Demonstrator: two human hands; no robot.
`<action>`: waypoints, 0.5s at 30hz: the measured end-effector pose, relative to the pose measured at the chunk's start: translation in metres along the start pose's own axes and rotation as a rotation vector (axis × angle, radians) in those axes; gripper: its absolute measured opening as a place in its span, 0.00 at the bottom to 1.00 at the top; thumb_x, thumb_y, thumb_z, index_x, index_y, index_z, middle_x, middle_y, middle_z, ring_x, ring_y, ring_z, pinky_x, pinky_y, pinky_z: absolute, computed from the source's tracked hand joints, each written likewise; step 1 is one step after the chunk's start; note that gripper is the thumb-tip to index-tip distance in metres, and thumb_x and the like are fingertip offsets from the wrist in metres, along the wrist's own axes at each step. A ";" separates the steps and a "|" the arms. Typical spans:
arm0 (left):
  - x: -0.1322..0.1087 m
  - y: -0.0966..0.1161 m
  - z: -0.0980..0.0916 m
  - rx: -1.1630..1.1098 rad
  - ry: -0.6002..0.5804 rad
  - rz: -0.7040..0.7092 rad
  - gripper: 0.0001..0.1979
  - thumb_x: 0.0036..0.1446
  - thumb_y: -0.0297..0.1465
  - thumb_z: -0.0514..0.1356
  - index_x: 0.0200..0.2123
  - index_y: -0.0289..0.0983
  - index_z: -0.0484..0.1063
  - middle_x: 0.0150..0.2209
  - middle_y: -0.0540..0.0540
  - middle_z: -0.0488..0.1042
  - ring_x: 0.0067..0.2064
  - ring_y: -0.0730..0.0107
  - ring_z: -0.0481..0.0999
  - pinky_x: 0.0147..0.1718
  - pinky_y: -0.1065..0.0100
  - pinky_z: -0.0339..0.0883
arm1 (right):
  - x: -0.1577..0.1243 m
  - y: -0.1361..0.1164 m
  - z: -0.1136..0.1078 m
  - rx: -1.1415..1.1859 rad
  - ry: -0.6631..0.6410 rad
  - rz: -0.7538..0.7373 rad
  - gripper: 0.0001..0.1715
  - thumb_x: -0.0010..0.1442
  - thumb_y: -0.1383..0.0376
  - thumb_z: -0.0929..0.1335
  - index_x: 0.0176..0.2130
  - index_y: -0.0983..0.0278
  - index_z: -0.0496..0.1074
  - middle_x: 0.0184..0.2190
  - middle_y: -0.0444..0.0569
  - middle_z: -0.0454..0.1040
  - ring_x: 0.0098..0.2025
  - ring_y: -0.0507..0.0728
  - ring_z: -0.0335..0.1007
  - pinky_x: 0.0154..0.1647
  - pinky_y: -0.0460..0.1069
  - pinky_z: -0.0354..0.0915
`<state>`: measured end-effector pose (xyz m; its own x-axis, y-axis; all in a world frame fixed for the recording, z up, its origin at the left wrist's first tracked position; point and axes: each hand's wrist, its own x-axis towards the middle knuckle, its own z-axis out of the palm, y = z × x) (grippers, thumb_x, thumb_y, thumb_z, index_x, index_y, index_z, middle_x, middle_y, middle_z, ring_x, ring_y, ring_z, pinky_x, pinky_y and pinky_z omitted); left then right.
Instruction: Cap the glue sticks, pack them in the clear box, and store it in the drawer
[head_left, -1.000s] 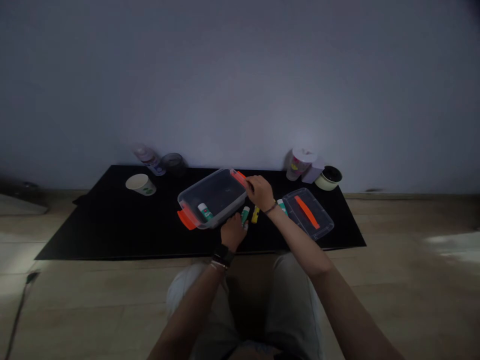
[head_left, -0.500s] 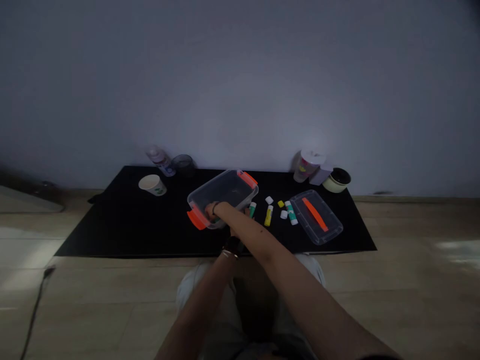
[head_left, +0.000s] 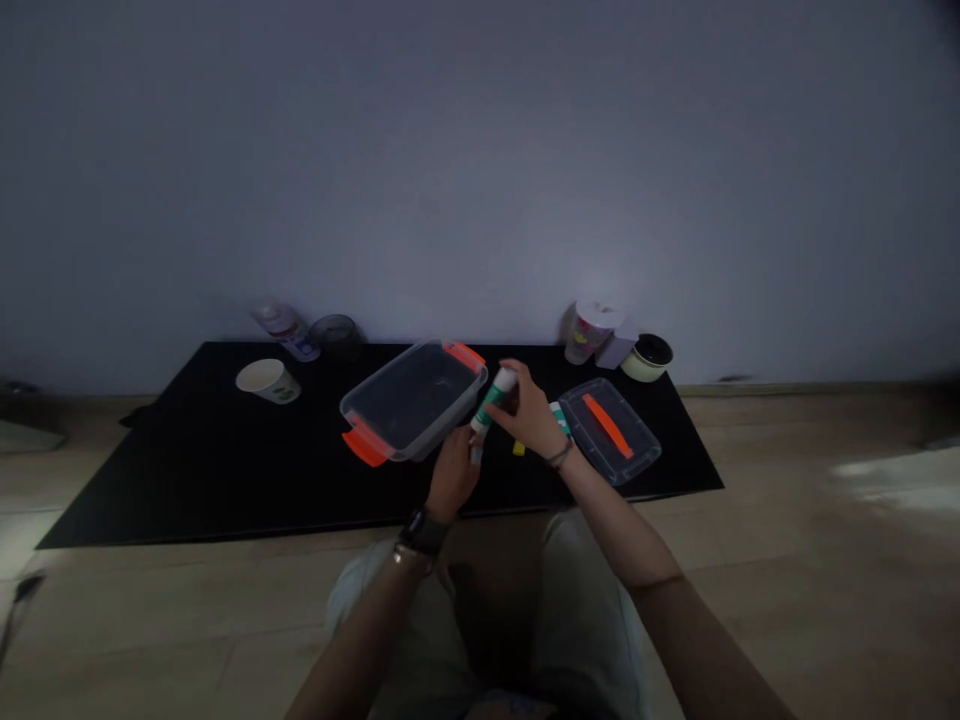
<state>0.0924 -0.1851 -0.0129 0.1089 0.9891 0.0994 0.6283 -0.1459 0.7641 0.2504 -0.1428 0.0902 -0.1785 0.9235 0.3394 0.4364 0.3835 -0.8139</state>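
Observation:
A green and white glue stick (head_left: 492, 402) is held slanted above the black table, just right of the clear plastic box (head_left: 442, 430). My right hand (head_left: 531, 408) grips its upper part between thumb and fingers. Around its lower end my left hand (head_left: 454, 470) is closed, and a short white piece sticks out below the fingers. Partly hidden by my right hand, a yellow glue stick (head_left: 518, 448) lies on the table, and another green and white glue stick (head_left: 559, 418) lies beside the wrist. The small caps are hidden.
A clear lid (head_left: 645, 442) with an orange handle lies at right. Behind it stand a lidded cup (head_left: 589, 335), a pale box (head_left: 618, 346) and a cream pot (head_left: 643, 366). At left are a paper cup (head_left: 271, 384), a bottle (head_left: 289, 332) and a dark bowl (head_left: 335, 340).
My right hand has come out of the plastic box and moved right, onto the glue stick at my left hand. My arms no longer cross. The view has shifted slightly right.

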 end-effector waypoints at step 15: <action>-0.107 0.041 -0.010 -0.780 -0.619 -0.367 0.31 0.59 0.51 0.59 0.60 0.40 0.67 0.40 0.45 0.76 0.39 0.65 0.74 0.40 0.63 0.71 | -0.105 0.027 -0.030 0.069 -0.081 0.392 0.10 0.64 0.55 0.67 0.37 0.59 0.72 0.29 0.46 0.71 0.28 0.55 0.67 0.24 0.49 0.66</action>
<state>0.0987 -0.2969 0.0146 0.5241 0.7548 -0.3945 0.0585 0.4302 0.9008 0.3072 -0.2295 0.0468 -0.0805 0.9960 -0.0385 0.4255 -0.0006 -0.9050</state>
